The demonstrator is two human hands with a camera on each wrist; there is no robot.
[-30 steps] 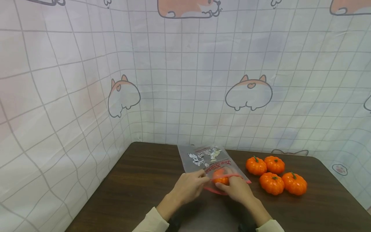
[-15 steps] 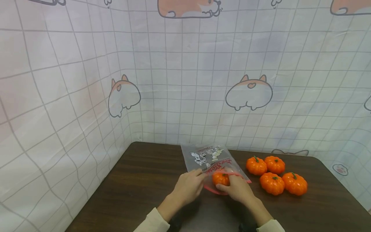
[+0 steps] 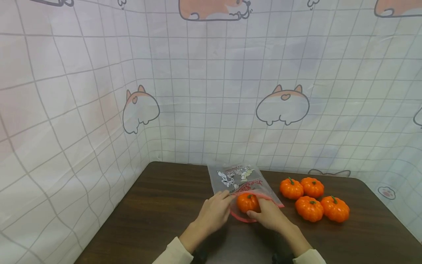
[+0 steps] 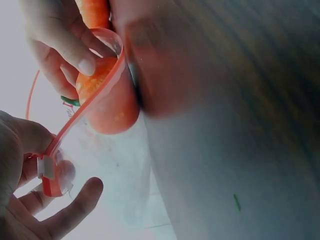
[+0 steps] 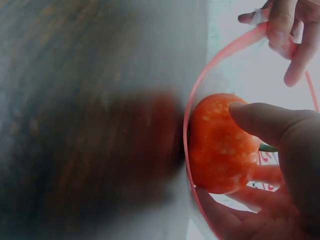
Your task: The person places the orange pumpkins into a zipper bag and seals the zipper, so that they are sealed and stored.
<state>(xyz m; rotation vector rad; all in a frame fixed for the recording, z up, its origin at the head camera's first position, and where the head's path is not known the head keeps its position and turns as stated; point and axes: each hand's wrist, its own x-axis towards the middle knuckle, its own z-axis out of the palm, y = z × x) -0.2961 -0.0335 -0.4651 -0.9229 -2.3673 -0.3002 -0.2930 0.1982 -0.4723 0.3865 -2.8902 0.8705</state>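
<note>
A clear zip bag [image 3: 217,185] with printed figures and a red-edged mouth lies on the dark table, its mouth facing me. My left hand [image 3: 213,212] pinches the left end of the mouth, close to a white slider [image 4: 46,167] seen in the left wrist view. Just within the open mouth sits an orange toy pumpkin [image 3: 246,202] with a green stem. My right hand [image 3: 271,214] reaches into the mouth and grips this pumpkin. Its thumb [image 5: 265,120] lies on top and its other fingers curl underneath, as the right wrist view shows.
Several more orange pumpkins [image 3: 310,209] stand grouped on the table to the right of the bag. The brown wooden tabletop [image 3: 158,205] ends at a white gridded curtain [image 3: 211,139] at the back and left.
The pumpkin has shifted slightly left, and more of it shows in the mouth. The bag's far end has slid a little to the right. Both hands keep their hold.
</note>
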